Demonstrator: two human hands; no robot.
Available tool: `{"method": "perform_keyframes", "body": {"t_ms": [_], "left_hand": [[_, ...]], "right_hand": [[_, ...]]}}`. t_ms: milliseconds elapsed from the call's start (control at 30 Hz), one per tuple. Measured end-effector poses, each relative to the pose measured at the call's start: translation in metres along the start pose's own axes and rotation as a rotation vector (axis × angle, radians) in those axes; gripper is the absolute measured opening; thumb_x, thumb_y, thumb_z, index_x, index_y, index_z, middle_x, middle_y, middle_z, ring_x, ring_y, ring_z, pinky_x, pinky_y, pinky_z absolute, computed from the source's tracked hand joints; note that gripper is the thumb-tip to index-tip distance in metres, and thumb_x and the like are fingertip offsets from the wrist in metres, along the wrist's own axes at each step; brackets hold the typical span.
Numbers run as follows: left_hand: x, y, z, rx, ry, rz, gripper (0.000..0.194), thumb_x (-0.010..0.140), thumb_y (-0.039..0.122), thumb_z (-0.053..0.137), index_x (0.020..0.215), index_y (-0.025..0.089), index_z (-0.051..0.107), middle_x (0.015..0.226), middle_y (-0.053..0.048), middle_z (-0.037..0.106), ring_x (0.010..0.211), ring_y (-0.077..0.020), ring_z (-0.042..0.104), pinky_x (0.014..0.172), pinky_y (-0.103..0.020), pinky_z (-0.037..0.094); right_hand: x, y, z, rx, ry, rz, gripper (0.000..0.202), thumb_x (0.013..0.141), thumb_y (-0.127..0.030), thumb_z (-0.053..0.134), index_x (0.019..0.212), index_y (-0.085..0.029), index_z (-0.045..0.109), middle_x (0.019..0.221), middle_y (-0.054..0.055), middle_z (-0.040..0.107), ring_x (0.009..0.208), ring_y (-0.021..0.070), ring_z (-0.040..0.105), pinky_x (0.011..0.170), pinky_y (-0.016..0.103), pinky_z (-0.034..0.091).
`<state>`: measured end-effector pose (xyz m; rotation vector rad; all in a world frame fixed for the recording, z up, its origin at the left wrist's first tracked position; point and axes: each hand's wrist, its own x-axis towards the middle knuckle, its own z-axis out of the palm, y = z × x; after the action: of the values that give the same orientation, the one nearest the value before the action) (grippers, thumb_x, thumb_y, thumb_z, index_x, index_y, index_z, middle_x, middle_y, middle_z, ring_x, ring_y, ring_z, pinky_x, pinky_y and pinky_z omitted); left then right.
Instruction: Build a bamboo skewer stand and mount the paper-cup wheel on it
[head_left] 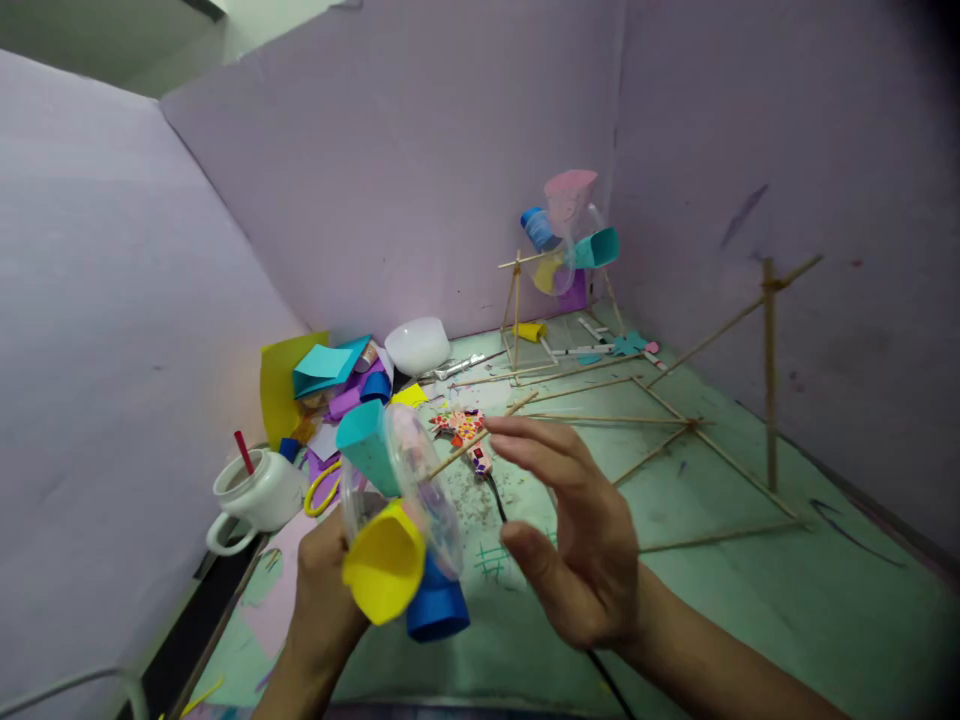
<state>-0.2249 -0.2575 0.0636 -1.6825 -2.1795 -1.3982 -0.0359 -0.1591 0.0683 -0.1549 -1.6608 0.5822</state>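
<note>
In left hand [326, 580], paper-cup wheel [401, 510], right hand [577, 540] beside

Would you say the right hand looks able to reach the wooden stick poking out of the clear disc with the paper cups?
Probably yes. The right hand is open and empty beside the wooden stick, with nothing between them, while the left hand holds the clear disc up.

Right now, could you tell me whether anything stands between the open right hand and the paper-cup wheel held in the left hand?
Nothing visible does. The right hand is open beside the paper-cup wheel that the left hand grips, with only air between them. The wooden stick poking from the wheel passes above the fingers.
</note>
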Motion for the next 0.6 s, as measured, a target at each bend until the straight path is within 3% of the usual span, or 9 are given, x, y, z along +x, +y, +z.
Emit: {"method": "perform_keyframes", "body": {"t_ms": [100,167,267,367,433,500,600], "left_hand": [[0.001,0.011,0.006,0.09,-0.009,0.131,0.019,0.066,0.032,0.06,0.053,0.019,0.053,0.043,0.003,0.052,0.037,-0.0108,0.045,0.034,-0.021,0.036],[0.003,0.008,0.005,0.108,0.021,0.151,0.018,0.069,0.032,0.056,0.056,0.02,0.053,0.045,0.002,0.053,0.04,-0.0122,0.048,0.036,-0.022,0.038],[0.006,-0.001,-0.001,0.11,0.045,0.153,0.019,0.073,0.035,0.052,0.06,0.021,0.055,0.049,0.001,0.055,0.046,-0.0151,0.053,0.042,-0.025,0.042],[0.005,-0.002,-0.004,0.149,0.076,0.176,0.017,0.072,0.027,0.054,0.056,0.021,0.05,0.047,0.003,0.051,0.042,-0.0125,0.048,0.039,-0.023,0.037],[0.002,0.002,-0.002,0.241,0.122,0.252,0.022,0.072,0.019,0.051,0.052,0.021,0.043,0.044,0.005,0.045,0.039,-0.0097,0.042,0.039,-0.021,0.034],[-0.001,0.006,0.003,0.352,0.158,0.346,0.023,0.073,0.013,0.048,0.052,0.02,0.041,0.045,0.005,0.041,0.039,-0.0083,0.04,0.041,-0.02,0.033],[-0.003,0.007,0.008,0.409,0.164,0.372,0.019,0.072,0.012,0.048,0.054,0.019,0.045,0.047,0.004,0.045,0.042,-0.0084,0.041,0.044,-0.02,0.034]], "right_hand": [[0.011,-0.013,0.001,-0.104,-0.3,-0.122,0.053,0.088,-0.04,0.04,0.127,-0.005,0.041,0.134,0.019,0.044,0.128,0.0255,0.036,0.107,0.044,0.027],[0.009,-0.015,0.003,-0.135,-0.42,-0.165,0.057,0.091,-0.046,0.032,0.126,-0.002,0.042,0.132,0.018,0.049,0.128,0.023,0.036,0.11,0.041,0.022],[-0.011,-0.009,0.003,-0.127,-0.557,-0.151,0.057,0.09,-0.046,0.034,0.125,-0.003,0.045,0.124,0.016,0.056,0.122,0.0222,0.045,0.108,0.04,0.027],[-0.028,-0.001,0.0,-0.134,-0.516,-0.028,0.032,0.088,-0.03,0.043,0.107,-0.011,0.059,0.098,0.01,0.07,0.092,0.0199,0.063,0.099,0.041,0.037],[-0.023,0.0,-0.004,-0.139,-0.363,0.134,0.019,0.086,-0.021,0.046,0.087,-0.015,0.064,0.077,0.005,0.071,0.071,0.015,0.065,0.084,0.034,0.047],[-0.006,-0.005,-0.006,-0.108,-0.256,0.304,0.016,0.084,-0.022,0.051,0.076,-0.017,0.064,0.068,0.002,0.068,0.062,0.0117,0.062,0.064,0.024,0.048],[0.02,-0.017,-0.006,-0.079,-0.355,0.404,0.014,0.076,-0.027,0.06,0.067,-0.017,0.063,0.061,-0.001,0.064,0.054,0.0094,0.056,0.051,0.02,0.042]]}}
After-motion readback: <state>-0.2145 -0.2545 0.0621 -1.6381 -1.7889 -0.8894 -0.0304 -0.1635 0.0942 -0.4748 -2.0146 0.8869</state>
